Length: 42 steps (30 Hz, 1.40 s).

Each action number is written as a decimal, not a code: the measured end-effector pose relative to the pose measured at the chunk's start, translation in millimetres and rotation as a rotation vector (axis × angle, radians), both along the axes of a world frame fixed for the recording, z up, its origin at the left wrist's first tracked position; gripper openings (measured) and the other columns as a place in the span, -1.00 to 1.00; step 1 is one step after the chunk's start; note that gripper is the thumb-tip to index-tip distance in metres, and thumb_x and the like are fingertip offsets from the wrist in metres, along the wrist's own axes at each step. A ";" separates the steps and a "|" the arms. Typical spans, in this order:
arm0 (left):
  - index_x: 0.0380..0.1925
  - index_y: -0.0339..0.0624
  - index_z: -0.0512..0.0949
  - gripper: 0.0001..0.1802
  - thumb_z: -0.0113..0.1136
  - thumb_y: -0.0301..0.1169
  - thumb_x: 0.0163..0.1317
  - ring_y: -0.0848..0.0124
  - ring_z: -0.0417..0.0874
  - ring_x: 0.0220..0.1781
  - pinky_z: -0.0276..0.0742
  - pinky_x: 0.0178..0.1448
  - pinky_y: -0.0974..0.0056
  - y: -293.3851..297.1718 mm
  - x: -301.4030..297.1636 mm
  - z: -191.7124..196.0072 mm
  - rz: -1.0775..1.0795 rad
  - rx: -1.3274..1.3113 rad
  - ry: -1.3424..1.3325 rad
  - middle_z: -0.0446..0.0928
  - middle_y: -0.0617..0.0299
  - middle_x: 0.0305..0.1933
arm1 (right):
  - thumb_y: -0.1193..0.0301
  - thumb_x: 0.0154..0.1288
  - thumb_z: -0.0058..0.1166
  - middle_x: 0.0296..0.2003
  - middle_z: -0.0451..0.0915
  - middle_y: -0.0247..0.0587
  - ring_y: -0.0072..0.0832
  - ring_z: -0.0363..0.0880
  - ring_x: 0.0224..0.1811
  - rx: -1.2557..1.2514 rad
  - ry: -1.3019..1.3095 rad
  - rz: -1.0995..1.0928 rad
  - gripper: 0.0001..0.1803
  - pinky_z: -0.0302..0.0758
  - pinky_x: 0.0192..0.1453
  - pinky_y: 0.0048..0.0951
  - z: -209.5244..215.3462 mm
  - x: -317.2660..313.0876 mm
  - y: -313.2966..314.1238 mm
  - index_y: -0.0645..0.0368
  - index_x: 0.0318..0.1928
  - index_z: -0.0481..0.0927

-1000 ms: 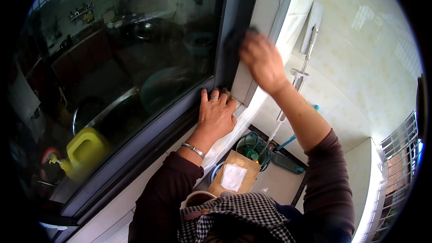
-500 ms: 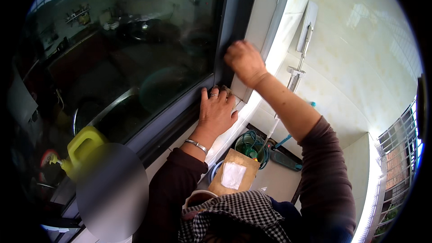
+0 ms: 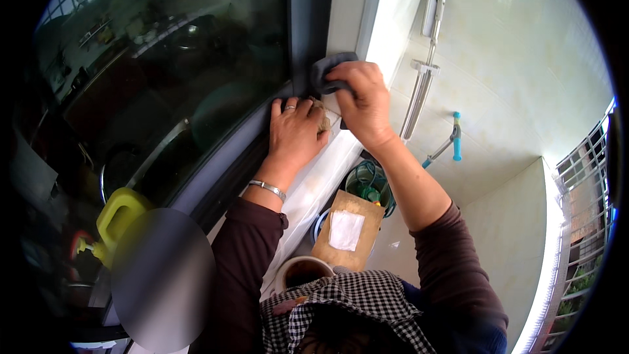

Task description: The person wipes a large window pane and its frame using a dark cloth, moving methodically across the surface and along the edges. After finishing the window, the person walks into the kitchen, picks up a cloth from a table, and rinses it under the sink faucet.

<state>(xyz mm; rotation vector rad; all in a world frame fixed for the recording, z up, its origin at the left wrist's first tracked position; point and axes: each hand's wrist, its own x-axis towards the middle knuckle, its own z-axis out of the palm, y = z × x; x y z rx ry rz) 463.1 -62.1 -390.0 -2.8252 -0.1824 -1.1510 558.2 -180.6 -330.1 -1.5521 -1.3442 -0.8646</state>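
Right hand (image 3: 362,98): fingers bent and closed on a dark grey cloth (image 3: 333,69), soft and matt, folded into a thick loop that bulges out ahead of the knuckles, against the window corner.

Left hand (image 3: 296,132): palm down, fingers extended and slightly apart, on the lower corner of the window frame (image 3: 306,23), which is smooth, dark grey and straight-edged. Plain ring; silver-coloured bracelet (image 3: 267,189) at the wrist. A crumpled tan-brown wad (image 3: 321,117), rough in texture, touches the forefinger's thumb side; whether the hand grips it cannot be told.

Left of the left hand: dark, glossy window pane (image 3: 223,46); seen through it, a yellow plastic jug (image 3: 123,213) with a looped handle.

Right of the right hand: mop (image 3: 436,3) with a flat, pale, oblong head and slim metal pole; turquoise T-shaped handle (image 3: 457,136); glossy marbled wall tiles (image 3: 511,78).

Below the right hand: coiled green hose (image 3: 365,174); flat tan board (image 3: 363,249) bearing a creased white sheet (image 3: 346,230); round, pale-rimmed vessel (image 3: 303,261), dark inside.

Hidden or unclear: the cloth's inner folds, covered by fingers; the wad's far side, beneath the left hand; the vessel's lower edge, cut by black-and-white checked fabric (image 3: 360,295); the jug's lower part, behind a blurred grey oval; reflections muddle the pane.
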 end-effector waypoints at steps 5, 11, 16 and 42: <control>-0.41 -0.12 0.62 -0.72 0.42 -0.23 -0.08 0.27 0.53 -0.05 0.26 0.15 0.10 3.5 -1.6 -3.3 -0.020 -0.052 -0.014 0.60 0.26 -0.26 | 0.75 0.08 -0.08 -0.18 0.62 -0.21 -0.38 0.55 -0.06 0.119 0.413 0.011 -0.69 0.46 0.07 -0.46 -33.3 -17.8 -48.4 0.25 -0.21 0.63; -0.45 -0.14 0.59 -0.72 0.43 -0.24 -0.07 0.24 0.54 -0.12 0.30 0.06 0.09 5.7 -28.9 15.1 0.082 0.017 -0.061 0.59 0.22 -0.32 | 0.60 0.22 -0.10 -0.44 0.48 -0.50 -0.74 0.30 -0.39 0.412 1.227 0.149 -0.73 0.27 -0.29 -0.66 -77.0 -18.9 -76.7 0.21 -0.17 0.66; -0.52 -0.14 0.58 -0.72 0.42 -0.21 -0.08 0.21 0.53 -0.14 0.29 0.02 0.10 7.2 -47.1 17.9 0.146 0.017 0.075 0.59 0.21 -0.34 | 0.59 0.26 -0.04 -0.33 0.57 -0.43 -0.71 0.39 -0.32 0.304 1.362 0.241 -0.78 0.34 -0.21 -0.68 -115.6 -31.0 -77.1 0.24 -0.17 0.66; -0.18 -0.02 0.63 -0.74 0.24 -0.44 0.07 0.27 0.55 -0.12 0.32 0.13 0.14 0.9 -3.9 11.1 -0.030 0.140 0.025 0.62 0.28 -0.23 | 0.61 0.17 -0.07 -0.32 0.60 -0.38 -0.64 0.49 -0.29 0.328 1.687 0.327 -0.71 0.45 -0.14 -0.61 -134.7 -33.5 -97.8 0.21 -0.13 0.63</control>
